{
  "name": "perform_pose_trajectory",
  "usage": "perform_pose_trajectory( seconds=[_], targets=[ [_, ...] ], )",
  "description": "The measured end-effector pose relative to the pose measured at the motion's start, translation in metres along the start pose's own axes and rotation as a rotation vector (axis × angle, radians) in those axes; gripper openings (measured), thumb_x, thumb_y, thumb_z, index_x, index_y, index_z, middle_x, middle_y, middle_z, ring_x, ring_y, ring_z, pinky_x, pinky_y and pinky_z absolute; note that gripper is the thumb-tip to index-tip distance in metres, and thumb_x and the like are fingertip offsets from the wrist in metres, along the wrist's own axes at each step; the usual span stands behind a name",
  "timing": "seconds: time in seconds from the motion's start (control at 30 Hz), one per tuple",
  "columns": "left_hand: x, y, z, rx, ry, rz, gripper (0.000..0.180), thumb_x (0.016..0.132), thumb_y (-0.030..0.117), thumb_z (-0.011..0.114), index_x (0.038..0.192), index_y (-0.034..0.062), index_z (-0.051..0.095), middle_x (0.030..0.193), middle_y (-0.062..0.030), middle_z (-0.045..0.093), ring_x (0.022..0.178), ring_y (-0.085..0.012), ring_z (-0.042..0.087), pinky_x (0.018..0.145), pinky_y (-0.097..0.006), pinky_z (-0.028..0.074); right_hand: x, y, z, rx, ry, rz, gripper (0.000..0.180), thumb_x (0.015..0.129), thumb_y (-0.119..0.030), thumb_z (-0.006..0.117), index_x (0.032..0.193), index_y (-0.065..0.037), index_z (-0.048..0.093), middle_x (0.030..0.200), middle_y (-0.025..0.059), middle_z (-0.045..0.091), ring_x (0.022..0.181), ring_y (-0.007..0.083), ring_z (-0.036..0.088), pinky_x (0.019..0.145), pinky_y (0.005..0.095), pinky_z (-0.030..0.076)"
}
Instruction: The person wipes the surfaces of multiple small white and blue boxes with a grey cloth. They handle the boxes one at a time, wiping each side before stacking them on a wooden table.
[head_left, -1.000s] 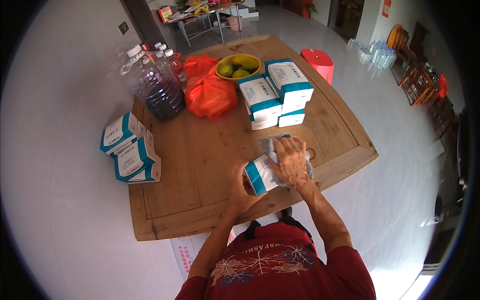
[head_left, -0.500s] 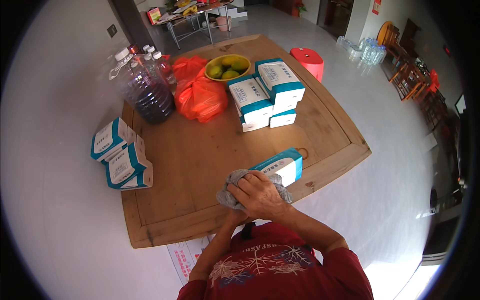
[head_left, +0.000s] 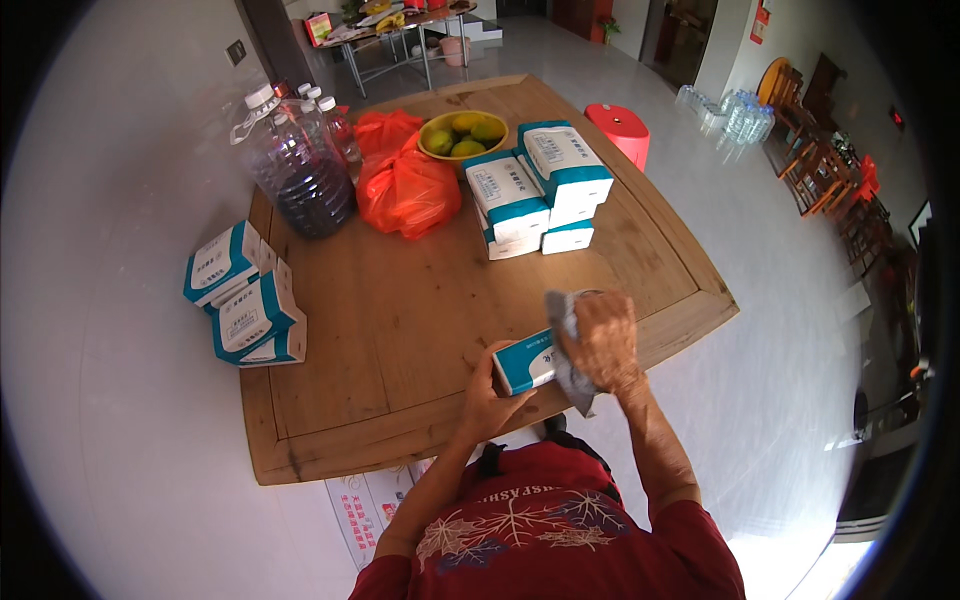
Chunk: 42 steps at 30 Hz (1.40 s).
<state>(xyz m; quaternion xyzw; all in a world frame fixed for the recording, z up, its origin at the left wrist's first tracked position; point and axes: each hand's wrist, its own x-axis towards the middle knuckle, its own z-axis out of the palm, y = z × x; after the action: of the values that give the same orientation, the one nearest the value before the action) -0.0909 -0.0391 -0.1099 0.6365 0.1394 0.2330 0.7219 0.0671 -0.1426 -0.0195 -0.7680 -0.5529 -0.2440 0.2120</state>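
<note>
Currently: left hand [head_left: 487,392] grips a white-and-teal box [head_left: 527,362], steadying it at the wooden bench's [head_left: 400,310] near edge; right hand [head_left: 603,340] presses a grey cloth [head_left: 566,345] against its end, seemingly wiping. Beyond the box: stacked boxes [head_left: 540,185], orange bag [head_left: 405,190].
</note>
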Motion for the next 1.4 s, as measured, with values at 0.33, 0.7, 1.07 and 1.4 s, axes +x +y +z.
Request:
perform_pose_trajectory(
  seconds=[0.33, 0.7, 1.07, 1.4],
  targets=[
    [-0.019, -0.048, -0.021, 0.424, 0.056, 0.211, 0.061, 0.071, -0.002, 0.073, 0.123, 0.0054, 0.041, 0.115, -0.0066, 0.051, 0.103, -0.0159, 0.053, 0.087, -0.031, 0.046, 0.009, -0.063, 0.015, 0.282, -0.087, -0.274, 0.029, 0.071, -0.024, 0.067, 0.088, -0.002, 0.06, 0.086, 0.0116, 0.058, 0.08, 0.0267, 0.058, 0.076, 0.0399, 0.045],
    [0.001, -0.003, 0.001, 0.097, 0.029, 0.127, 0.065, 0.067, -0.003, 0.078, 0.12, 0.0062, 0.04, 0.113, -0.0063, 0.053, 0.105, -0.0167, 0.055, 0.089, -0.031, 0.048, -0.019, 0.037, 0.024, 0.811, -0.114, 0.829, 0.038, 0.087, -0.033, 0.055, 0.097, 0.003, 0.06, 0.09, 0.018, 0.063, 0.087, 0.0315, 0.061, 0.083, 0.0391, 0.045],
    [0.01, 0.002, -0.014, -0.195, 0.254, 0.038, 0.045, 0.084, 0.005, 0.063, 0.122, 0.0001, 0.04, 0.116, -0.0098, 0.054, 0.104, -0.0165, 0.054, 0.091, -0.03, 0.044, -0.088, 0.016, 0.082, 0.541, 0.074, 0.479, 0.036, 0.091, -0.02, 0.051, 0.119, 0.003, 0.052, 0.114, 0.0231, 0.054, 0.104, 0.0361, 0.052, 0.086, 0.0427, 0.043],
    [0.018, 0.009, -0.008, -0.191, 0.274, -0.006, 0.044, 0.09, 0.008, 0.054, 0.131, 0.0005, 0.038, 0.114, -0.0084, 0.057, 0.099, -0.0139, 0.056, 0.087, -0.028, 0.046, -0.029, 0.049, 0.056, 1.185, -0.118, 0.884, 0.047, 0.088, -0.036, 0.058, 0.109, 0.006, 0.055, 0.096, 0.012, 0.061, 0.087, 0.018, 0.055, 0.078, 0.0326, 0.046]
  ],
)
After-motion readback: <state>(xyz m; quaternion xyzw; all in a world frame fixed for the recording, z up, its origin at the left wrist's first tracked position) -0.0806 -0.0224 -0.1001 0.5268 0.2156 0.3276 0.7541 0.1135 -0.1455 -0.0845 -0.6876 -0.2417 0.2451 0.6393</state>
